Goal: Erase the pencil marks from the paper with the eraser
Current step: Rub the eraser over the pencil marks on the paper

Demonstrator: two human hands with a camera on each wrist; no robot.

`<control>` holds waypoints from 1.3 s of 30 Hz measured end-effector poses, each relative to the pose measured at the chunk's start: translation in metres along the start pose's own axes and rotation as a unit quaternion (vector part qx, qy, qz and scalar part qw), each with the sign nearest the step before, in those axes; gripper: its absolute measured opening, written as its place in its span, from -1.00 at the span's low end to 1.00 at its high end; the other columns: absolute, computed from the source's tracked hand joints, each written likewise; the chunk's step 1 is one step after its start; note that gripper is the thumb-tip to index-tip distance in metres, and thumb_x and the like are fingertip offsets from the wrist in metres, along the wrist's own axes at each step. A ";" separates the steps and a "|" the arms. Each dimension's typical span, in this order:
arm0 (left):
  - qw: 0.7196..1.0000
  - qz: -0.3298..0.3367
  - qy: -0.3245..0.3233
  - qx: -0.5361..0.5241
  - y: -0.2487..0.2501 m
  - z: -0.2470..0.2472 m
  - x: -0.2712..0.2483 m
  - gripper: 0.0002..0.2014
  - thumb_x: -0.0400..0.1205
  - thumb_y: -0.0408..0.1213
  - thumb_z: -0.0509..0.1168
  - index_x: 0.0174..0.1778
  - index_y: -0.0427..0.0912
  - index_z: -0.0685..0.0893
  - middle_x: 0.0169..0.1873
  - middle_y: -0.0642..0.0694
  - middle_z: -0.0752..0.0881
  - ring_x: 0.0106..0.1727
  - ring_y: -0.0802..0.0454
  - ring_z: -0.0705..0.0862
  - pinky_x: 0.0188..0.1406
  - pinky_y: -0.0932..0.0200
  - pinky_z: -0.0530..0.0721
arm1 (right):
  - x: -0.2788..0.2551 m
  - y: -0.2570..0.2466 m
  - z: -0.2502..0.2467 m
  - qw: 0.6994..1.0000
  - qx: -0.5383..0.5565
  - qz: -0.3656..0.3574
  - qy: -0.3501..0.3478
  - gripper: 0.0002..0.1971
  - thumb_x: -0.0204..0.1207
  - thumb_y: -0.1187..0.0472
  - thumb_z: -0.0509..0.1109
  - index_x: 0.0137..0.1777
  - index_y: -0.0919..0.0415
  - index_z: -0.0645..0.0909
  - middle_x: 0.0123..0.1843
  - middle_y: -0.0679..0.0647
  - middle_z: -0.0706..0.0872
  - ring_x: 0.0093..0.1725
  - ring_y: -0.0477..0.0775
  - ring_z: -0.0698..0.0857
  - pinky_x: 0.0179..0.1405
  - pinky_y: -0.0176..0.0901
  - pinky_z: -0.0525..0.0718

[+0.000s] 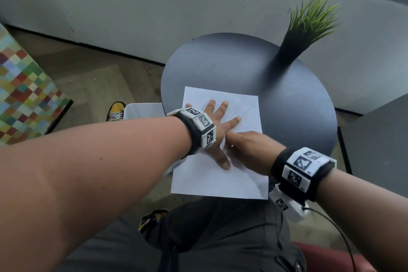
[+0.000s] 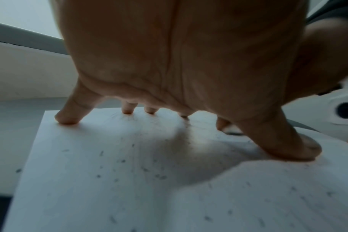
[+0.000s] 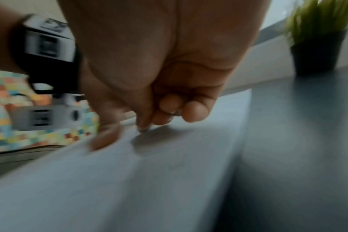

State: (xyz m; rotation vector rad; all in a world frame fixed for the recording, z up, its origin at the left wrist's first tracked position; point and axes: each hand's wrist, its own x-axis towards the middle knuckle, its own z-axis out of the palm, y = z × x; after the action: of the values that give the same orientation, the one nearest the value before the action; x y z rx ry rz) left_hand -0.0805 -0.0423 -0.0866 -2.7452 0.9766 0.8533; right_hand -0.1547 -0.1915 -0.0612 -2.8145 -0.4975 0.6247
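Two hands at frame centre. Left hand splayed flat, pinning paper to the round table against sliding. Right hand curled, fingertips down just beside it; eraser likely pinched, hidden.

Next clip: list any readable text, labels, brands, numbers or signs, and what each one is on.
No text can be read.
Wristbands: square black-and-white marker patterns, no words; tiny print beside them too small to read.
Paper: faint pencil marks and dark crumbs, no writing.
Plant pot: no label visible.
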 end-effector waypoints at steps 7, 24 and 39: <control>1.000 0.000 0.006 -0.010 0.001 0.000 0.001 0.41 0.09 0.65 0.42 0.69 0.40 -0.36 0.71 -0.05 -0.51 0.73 -0.33 -0.44 0.38 -0.88 -0.14 | 0.008 0.010 -0.002 0.994 -0.011 0.095 0.059 -0.80 0.64 0.11 0.20 0.19 0.13 0.47 0.04 0.14 0.70 -0.03 0.27 0.66 -0.11 0.00 0.63; 1.000 -0.007 0.009 -0.004 0.002 0.002 0.001 0.40 0.10 0.67 0.39 0.68 0.40 -0.38 0.71 -0.04 -0.51 0.73 -0.32 -0.42 0.38 -0.86 -0.10 | 0.003 0.037 -0.011 0.990 0.043 0.124 0.048 -0.87 0.58 0.12 0.31 0.09 0.04 0.57 -0.06 0.07 0.73 -0.16 0.10 0.62 -0.20 -0.17 0.52; 1.000 -0.006 0.007 -0.009 0.001 0.003 0.002 0.40 0.10 0.68 0.37 0.67 0.41 -0.40 0.70 -0.02 -0.54 0.73 -0.31 -0.44 0.39 -0.86 -0.14 | -0.003 0.033 -0.012 0.986 0.035 0.156 0.057 -0.87 0.66 0.08 0.22 0.09 0.11 0.44 -0.16 0.14 0.64 -0.20 0.23 0.58 -0.29 -0.08 0.50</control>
State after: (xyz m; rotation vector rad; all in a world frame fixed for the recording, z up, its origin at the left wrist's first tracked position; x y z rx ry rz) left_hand -0.0814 -0.0438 -0.0901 -2.7725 0.9582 0.8451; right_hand -0.1426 -0.2240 -0.0588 -2.8623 -0.0125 0.5194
